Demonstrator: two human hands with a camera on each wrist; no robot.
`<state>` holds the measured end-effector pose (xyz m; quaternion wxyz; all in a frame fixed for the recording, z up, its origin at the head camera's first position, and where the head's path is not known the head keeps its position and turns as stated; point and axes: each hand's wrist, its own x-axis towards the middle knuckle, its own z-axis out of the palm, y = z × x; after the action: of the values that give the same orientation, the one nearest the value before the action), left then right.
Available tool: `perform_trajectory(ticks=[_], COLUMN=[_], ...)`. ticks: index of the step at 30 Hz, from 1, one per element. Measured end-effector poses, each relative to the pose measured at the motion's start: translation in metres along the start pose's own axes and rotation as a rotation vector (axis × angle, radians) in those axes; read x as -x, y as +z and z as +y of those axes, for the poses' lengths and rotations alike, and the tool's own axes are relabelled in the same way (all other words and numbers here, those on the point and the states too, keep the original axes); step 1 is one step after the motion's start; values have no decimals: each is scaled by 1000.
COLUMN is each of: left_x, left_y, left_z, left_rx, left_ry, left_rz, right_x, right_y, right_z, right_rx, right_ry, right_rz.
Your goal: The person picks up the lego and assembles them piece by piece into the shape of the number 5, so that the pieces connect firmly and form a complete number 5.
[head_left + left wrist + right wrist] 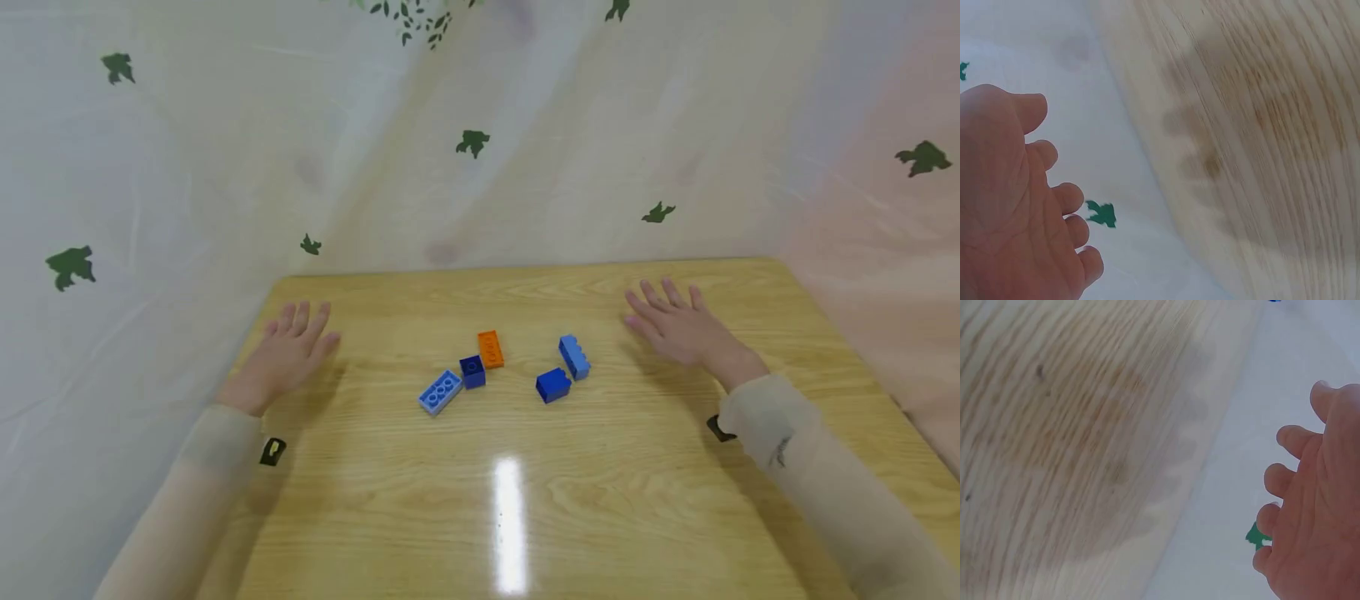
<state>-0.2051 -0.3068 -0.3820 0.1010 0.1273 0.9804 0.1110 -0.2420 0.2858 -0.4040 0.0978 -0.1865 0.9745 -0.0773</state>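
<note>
L hand (283,354) mid-left, R hand (681,330) mid-right of frame: both spread, gripping nil; orange brick (491,349), navy brick (473,374), pale-blue brick (440,392) nr ctr; dark-blue brick (553,385) + long blue brick (574,358) just R; risk: grabbing one prob. nudges nbr, cause tight spacing

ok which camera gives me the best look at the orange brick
The head view: it shows the orange brick plainly on the table. The left wrist view shows none of it, only the left hand, table and cloth; the right wrist view misses it too, framing the right hand.
</note>
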Motion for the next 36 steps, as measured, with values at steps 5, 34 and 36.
perform_trajectory(ticks=[5, 34, 36], left_x=[-1, -2, -4], left_y=[5, 60, 64], left_z=[17, 124, 127], left_rx=[-20, -122, -130], left_ry=[48, 528, 566], left_rz=[26, 48, 62], right_x=[4, -32, -35], right_y=[1, 29, 33], right_z=[-14, -115, -123], right_rx=[-18, -55, -46], right_ry=[-40, -400, -422], right_rz=[25, 86, 79])
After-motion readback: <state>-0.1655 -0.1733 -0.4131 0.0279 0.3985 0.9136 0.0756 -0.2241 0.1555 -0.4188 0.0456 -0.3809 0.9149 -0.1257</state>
